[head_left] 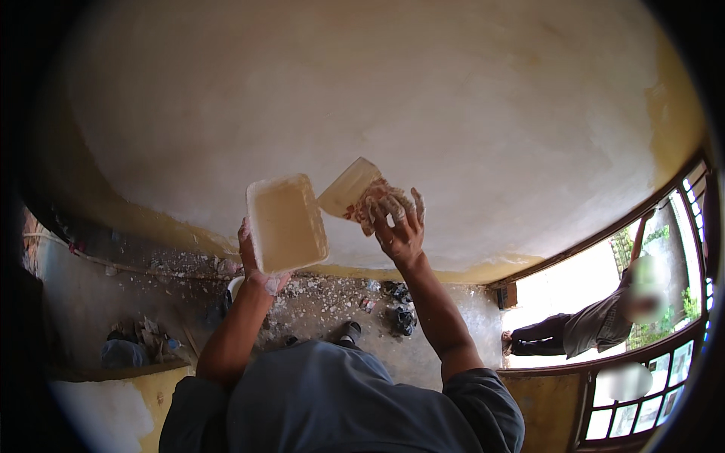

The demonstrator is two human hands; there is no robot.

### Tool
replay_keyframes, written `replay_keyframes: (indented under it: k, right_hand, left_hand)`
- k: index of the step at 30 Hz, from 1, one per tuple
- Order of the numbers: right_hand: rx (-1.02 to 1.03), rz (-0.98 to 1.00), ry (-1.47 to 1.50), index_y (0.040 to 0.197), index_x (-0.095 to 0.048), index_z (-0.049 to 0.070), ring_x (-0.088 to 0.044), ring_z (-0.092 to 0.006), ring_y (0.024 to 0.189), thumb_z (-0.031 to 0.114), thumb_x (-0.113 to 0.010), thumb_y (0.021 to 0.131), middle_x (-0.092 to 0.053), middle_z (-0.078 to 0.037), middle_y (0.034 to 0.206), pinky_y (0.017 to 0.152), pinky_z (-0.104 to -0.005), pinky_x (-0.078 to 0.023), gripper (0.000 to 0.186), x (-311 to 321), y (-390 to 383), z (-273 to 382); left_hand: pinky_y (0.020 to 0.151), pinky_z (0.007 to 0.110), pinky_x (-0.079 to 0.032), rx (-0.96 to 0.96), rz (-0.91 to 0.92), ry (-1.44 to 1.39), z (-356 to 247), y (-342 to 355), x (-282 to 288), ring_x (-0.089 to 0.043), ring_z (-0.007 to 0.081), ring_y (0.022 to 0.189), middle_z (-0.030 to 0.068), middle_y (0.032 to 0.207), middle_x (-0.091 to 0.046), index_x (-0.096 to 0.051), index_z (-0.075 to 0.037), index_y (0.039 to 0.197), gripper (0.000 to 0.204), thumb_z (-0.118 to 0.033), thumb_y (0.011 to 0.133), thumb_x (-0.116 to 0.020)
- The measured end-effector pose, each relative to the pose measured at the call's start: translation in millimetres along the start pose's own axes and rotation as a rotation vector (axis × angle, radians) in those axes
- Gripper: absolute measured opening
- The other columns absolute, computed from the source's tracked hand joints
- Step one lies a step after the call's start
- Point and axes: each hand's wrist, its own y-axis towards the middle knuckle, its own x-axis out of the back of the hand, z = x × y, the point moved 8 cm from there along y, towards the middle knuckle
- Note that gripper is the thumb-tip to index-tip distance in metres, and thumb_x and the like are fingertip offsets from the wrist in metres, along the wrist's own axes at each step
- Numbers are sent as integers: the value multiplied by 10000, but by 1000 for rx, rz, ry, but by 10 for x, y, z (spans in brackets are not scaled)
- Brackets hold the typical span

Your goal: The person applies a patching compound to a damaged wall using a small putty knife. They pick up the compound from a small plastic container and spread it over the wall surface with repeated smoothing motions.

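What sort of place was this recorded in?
Likely a room under renovation: the large wall is pale with yellow round its edges, whitish debris litters the floor, and the left hand holds a smeared tray.

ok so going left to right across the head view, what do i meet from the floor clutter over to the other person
Heap of clutter on the floor → pale shallow tray → flat spreader → right hand → other person in dark clothes.

Room above scraper (352, 186), tray (287, 226) left
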Motion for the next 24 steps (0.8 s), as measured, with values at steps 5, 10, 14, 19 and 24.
replay_keyframes:
  k: [5, 10, 14, 19, 24]
  right_hand:
    - [-82, 37, -244, 1069, -700, 124, -603, -305, 1068, 102, -727, 760, -591, -101, 1198, 884, -508, -493, 311, -126, 301, -495]
    - [-206, 224, -381, 1041, -620, 104, -582, -283, 1030, 16, -643, 787, -587, -94, 1131, 850, -456, -472, 270, -514, 475, -913]
    - [-281, 374, -354, 1021, -600, 110, -585, -272, 1024, 15, -585, 856, -630, -70, 1082, 863, -461, -481, 191, -679, 882, -1354]
    - [-260, 361, -383, 1202, -635, 86, -619, -363, 1026, 14, -576, 823, -678, -135, 1058, 864, -481, -538, 390, -314, 1878, -2141]
    - [-265, 145, -395, 1392, -535, 10, -557, -382, 1271, 33, -646, 869, -590, -225, 1369, 1079, -416, -473, 535, 440, 2602, -2783]
  left_hand:
    - [942, 470, -544, -11, -47, -31, -57, 59, 130, -638, 288, 1110, 92, 1222, -642, -548, -96, 1357, 541, -499, 1006, -464]
    - [932, 491, -564, -15, -17, -120, -94, -48, 375, -655, 320, 1102, 123, 1255, -642, -538, -74, 1363, 524, -457, 1018, -448]
    - [945, 497, -577, -166, -16, 19, -328, -85, 454, -662, 315, 1125, 134, 1288, -634, -529, -74, 1380, 520, -436, 1019, -436]
    - [957, 504, -573, -128, -246, 31, -367, -215, 647, -654, 306, 1149, 100, 1302, -634, -522, -112, 1406, 550, -475, 998, -454]
    - [980, 504, -549, -123, -249, 41, -407, -256, 816, -623, 301, 1196, 86, 1352, -605, -500, -129, 1436, 575, -505, 1004, -447]
